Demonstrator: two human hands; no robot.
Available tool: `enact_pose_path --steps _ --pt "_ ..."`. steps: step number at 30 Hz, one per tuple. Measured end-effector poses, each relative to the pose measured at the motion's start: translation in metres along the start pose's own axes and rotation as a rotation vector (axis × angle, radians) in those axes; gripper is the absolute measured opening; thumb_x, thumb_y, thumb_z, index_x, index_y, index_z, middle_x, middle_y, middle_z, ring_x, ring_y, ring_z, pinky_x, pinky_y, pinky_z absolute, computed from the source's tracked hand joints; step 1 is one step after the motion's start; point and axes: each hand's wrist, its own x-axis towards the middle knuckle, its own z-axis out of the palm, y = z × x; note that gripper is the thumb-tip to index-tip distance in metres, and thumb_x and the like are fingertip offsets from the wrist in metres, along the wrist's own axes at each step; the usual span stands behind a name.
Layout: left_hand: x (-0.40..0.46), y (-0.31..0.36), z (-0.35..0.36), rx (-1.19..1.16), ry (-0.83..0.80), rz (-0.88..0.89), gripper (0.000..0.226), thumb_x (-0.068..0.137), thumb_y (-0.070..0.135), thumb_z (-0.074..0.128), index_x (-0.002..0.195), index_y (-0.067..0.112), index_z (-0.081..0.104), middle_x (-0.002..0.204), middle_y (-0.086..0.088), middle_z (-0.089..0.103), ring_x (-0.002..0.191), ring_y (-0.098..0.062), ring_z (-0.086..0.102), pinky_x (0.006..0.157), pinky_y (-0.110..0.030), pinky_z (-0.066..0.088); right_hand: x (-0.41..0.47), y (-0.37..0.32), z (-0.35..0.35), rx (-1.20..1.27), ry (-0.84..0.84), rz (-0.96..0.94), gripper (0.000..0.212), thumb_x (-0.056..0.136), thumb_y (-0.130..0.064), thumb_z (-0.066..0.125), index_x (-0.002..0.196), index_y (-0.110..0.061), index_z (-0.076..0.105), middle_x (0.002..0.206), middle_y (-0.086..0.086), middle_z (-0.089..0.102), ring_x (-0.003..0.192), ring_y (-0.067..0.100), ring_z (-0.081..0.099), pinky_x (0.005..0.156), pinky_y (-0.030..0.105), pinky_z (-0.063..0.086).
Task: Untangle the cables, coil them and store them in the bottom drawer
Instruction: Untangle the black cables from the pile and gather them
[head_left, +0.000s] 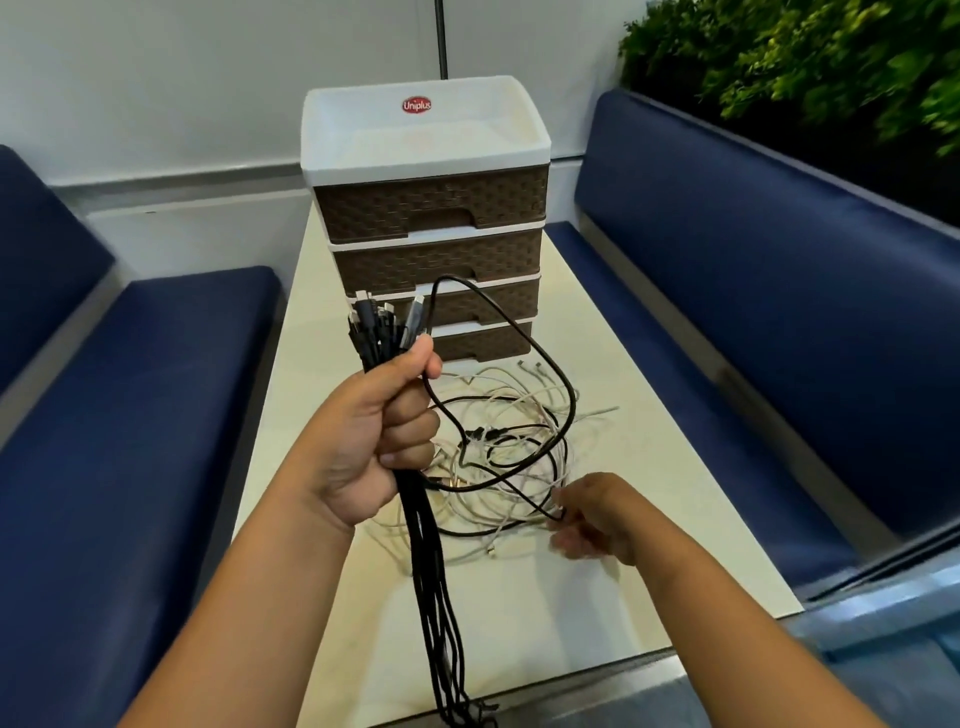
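My left hand (374, 431) grips a bundle of black cables (441, 597) just below their plugs — the plug ends stick up above my fist, the rest hangs down past the table (571, 623) edge. My right hand (592, 519) pinches one black cable that loops up to the left fist. Beneath lies a tangle of white cables (519, 499) on the table, in front of the drawer unit (431, 249) — its bottom drawer (478, 343) closed.

Drawer unit (426, 208) at table (649, 545) rear; cable tangle (519, 457) in front; benches (130, 415) both sides.
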Motion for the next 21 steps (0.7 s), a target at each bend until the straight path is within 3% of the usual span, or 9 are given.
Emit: enact_pose_path --steps 2,5,9,13,16,19,21 --pt "-0.004 -0.001 -0.001 0.000 0.015 0.005 0.022 0.086 0.037 0.055 0.071 0.020 0.057 0.040 0.013 0.019 0.031 0.000 0.016 0.035 -0.014 0.009 -0.005 0.007 -0.006 0.072 0.009 -0.089 0.011 0.094 -0.001 0.055 0.083 0.000 0.056 0.065 0.017 0.054 0.044 0.022 0.056 0.047 0.026 0.046" --pt "-0.010 -0.003 0.000 0.003 0.041 0.017 0.022 0.086 0.037 0.056 0.071 0.020 0.057 0.040 0.012 0.019 0.031 -0.001 0.016 0.036 -0.014 0.009 -0.014 -0.004 -0.021 0.119 0.199 -0.295 0.015 0.096 -0.005 0.054 0.081 -0.005 0.058 0.062 0.010 0.051 0.044 0.017 0.051 0.047 0.024 0.038" --pt "-0.019 -0.006 0.005 -0.006 0.060 0.045 0.021 0.086 0.037 0.055 0.073 0.020 0.055 0.040 0.012 0.018 0.031 0.000 0.015 0.036 -0.015 0.007 -0.046 -0.035 -0.044 0.108 0.387 -0.630 0.013 0.097 -0.014 0.051 0.086 -0.013 0.059 0.064 0.006 0.054 0.051 0.015 0.052 0.053 0.028 0.043" --pt "-0.028 -0.010 0.012 -0.018 0.086 0.070 0.021 0.086 0.037 0.055 0.073 0.021 0.055 0.041 0.012 0.015 0.032 -0.001 0.013 0.036 -0.016 0.006 -0.079 -0.042 -0.058 0.095 0.467 -0.965 0.012 0.100 -0.018 0.048 0.091 -0.017 0.057 0.071 0.003 0.057 0.060 0.015 0.056 0.060 0.028 0.048" --pt "-0.036 -0.015 0.018 -0.013 0.116 0.090 0.021 0.085 0.037 0.055 0.072 0.021 0.056 0.039 0.013 0.019 0.031 0.000 0.016 0.036 -0.016 0.006 -0.095 -0.038 -0.064 -0.002 0.506 -0.970 0.013 0.099 -0.023 0.046 0.089 -0.021 0.054 0.075 0.001 0.059 0.066 0.021 0.061 0.065 0.036 0.051" --pt "-0.046 -0.021 0.025 -0.010 0.149 0.109 0.020 0.085 0.037 0.056 0.073 0.021 0.055 0.040 0.012 0.019 0.031 0.000 0.017 0.037 -0.017 0.006 -0.107 -0.030 -0.075 -0.232 0.518 -0.853 0.014 0.094 -0.025 0.048 0.082 -0.020 0.053 0.076 0.005 0.060 0.076 0.030 0.062 0.062 0.043 0.050" --pt "-0.054 -0.026 0.031 -0.003 0.167 0.124 0.020 0.084 0.037 0.056 0.073 0.020 0.056 0.041 0.012 0.018 0.031 -0.001 0.017 0.037 -0.017 0.006 -0.117 -0.022 -0.083 -0.242 0.488 -0.863 0.014 0.092 -0.022 0.047 0.080 -0.018 0.052 0.076 0.008 0.059 0.074 0.030 0.060 0.060 0.043 0.048"
